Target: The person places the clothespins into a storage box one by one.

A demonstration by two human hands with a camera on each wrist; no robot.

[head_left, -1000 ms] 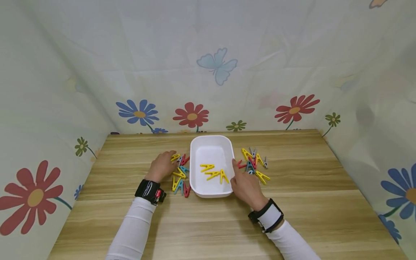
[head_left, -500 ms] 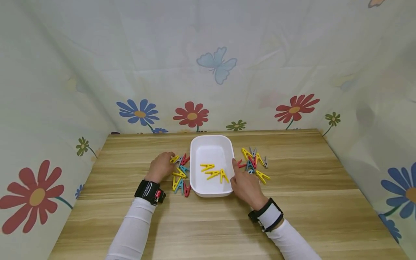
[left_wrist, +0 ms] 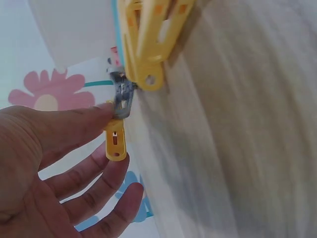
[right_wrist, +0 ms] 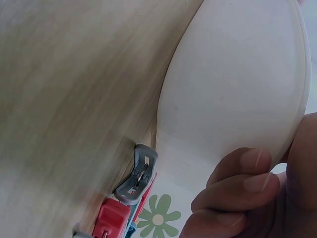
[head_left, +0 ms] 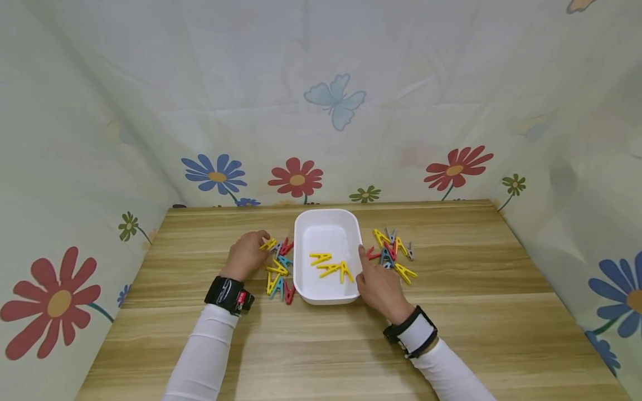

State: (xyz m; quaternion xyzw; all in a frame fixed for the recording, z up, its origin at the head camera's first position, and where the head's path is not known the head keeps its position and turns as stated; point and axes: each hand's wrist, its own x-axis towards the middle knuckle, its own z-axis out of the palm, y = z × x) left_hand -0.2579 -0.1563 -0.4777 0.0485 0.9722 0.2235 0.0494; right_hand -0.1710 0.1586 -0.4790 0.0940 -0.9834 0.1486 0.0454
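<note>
My left hand (head_left: pixel 244 256) is at the left pile of plastic clothes pegs. It pinches a yellow clothes peg (left_wrist: pixel 116 141) with the thumb; the index fingertip is hidden in the left wrist view. A grey peg (left_wrist: pixel 123 94) and larger-looking yellow pegs (left_wrist: pixel 148 44) lie just beyond. In the middle stands a white plastic tub (head_left: pixel 326 223) with 3 yellow pegs (head_left: pixel 328 270) inside. My right hand (head_left: pixel 382 289) holds the tub's right rim, its curled fingers (right_wrist: pixel 237 193) against the outer wall.
To the tub's right lies a second pile of yellow, red, blue and grey pegs (head_left: pixel 388 250). More yellow, blue and red pegs (head_left: pixel 277 284) lie by the tub's left side. The wooden tabletop (head_left: pixel 311 351) meets a flower-patterned cloth (head_left: pixel 241 128) at the back.
My left hand has shifted slightly up and left, and the yellow peg at its fingertips has turned and moved a little left. My right hand and the tub have stayed put.
</note>
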